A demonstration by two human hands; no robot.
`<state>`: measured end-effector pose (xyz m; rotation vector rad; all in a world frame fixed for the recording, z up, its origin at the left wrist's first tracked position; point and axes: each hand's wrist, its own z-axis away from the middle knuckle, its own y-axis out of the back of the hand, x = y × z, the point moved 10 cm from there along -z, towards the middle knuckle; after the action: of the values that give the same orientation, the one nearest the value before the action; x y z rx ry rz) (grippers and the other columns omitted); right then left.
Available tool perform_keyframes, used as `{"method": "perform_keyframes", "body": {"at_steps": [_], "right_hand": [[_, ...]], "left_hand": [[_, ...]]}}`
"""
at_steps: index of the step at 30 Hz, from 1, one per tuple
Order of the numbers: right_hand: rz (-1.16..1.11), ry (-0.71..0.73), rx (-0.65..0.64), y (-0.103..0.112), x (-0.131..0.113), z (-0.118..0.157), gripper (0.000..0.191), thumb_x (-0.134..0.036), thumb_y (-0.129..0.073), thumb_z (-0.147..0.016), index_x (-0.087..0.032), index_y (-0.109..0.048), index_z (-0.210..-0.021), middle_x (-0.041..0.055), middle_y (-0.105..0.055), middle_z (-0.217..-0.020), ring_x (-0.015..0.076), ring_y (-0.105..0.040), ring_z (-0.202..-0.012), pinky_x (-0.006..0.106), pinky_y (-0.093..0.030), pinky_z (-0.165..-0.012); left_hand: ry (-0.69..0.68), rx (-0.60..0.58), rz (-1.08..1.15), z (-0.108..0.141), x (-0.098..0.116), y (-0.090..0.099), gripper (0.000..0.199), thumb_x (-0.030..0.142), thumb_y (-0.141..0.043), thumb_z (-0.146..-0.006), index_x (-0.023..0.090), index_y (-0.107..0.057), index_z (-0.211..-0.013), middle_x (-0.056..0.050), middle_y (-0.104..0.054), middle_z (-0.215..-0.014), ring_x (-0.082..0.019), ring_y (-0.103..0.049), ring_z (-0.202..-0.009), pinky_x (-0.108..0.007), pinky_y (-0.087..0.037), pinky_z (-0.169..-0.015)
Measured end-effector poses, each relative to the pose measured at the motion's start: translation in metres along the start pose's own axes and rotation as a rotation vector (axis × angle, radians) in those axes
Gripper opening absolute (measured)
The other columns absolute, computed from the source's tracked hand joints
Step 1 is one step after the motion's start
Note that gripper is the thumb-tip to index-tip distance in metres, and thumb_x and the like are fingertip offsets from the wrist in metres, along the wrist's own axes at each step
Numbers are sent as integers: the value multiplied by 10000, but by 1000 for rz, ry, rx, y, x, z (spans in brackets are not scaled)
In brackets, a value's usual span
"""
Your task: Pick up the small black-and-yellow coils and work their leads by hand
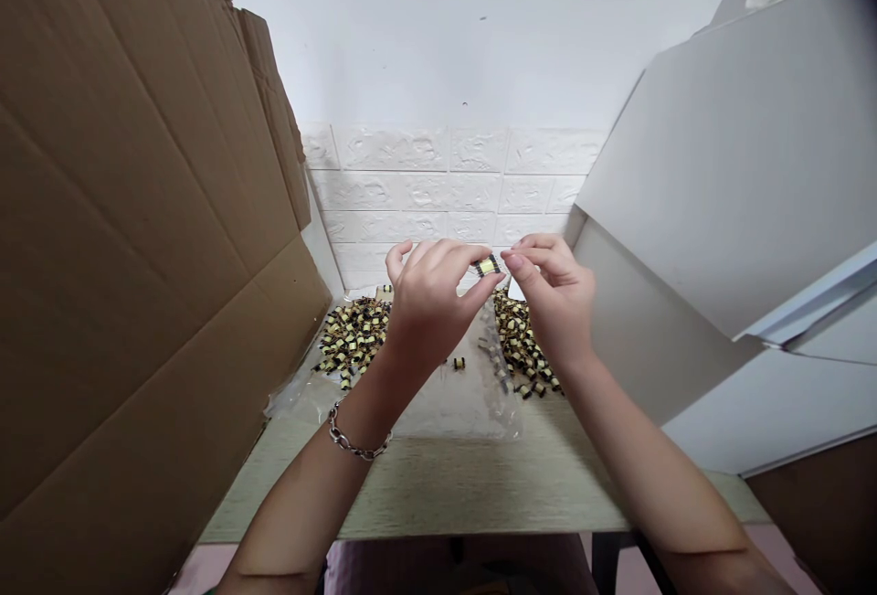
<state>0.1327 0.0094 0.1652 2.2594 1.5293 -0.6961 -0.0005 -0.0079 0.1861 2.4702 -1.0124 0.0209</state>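
My left hand (431,307) pinches a small transformer coil (487,266) between thumb and fingertips, above the table. The coil has a yellow-wrapped middle, black ends and thin pins or leads. At its right side is my right hand (560,302), thumb and index finger pinched together. Whether a fine lead lies between those fingertips is too small to tell. Below my hands, a single coil (459,363) lies on a clear plastic bag (438,412). One heap of similar coils (353,334) sits at the left, and another heap (521,339) is at the right.
Tall brown cardboard (151,211) walls off the left side. White panels (740,175) stand on the right, and a white brick-patterned wall (411,147) is behind. The wooden table's front edge (480,533) is nearest me.
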Motion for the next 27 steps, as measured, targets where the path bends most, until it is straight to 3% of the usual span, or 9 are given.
{"method": "perform_keyframes", "body": {"at_steps": [6,18,27], "right_hand": [[-77,-16,29,2,0,1,59,-247,-595,-705,-223,-624,-659,-13,-527,-727,110,-505,-750,292,-420,-722],[-278,-203,-5,-8,30,1,156,-282,-575,-709,-184,-539,-594,-25,-516,-655,101,-487,-688,264,-388,-684],[-57,-115,-52,0,13,-3,176,-287,-562,-725,-179,-519,-594,-24,-500,-655,103,-484,-694,271,-382,-688]], "left_hand": [[-9,2,-8,1,0,-3,132,345,-538,-739,243,-565,-817,34,-645,-828,-138,-556,-816,-359,-205,-904],[-55,22,-14,3,5,-4,130,350,-520,-753,250,-566,-822,38,-645,-810,-132,-554,-803,-363,-190,-912],[-136,14,-51,4,13,-4,143,362,-495,-768,256,-563,-837,26,-643,-805,-142,-543,-805,-383,-166,-921]]}}
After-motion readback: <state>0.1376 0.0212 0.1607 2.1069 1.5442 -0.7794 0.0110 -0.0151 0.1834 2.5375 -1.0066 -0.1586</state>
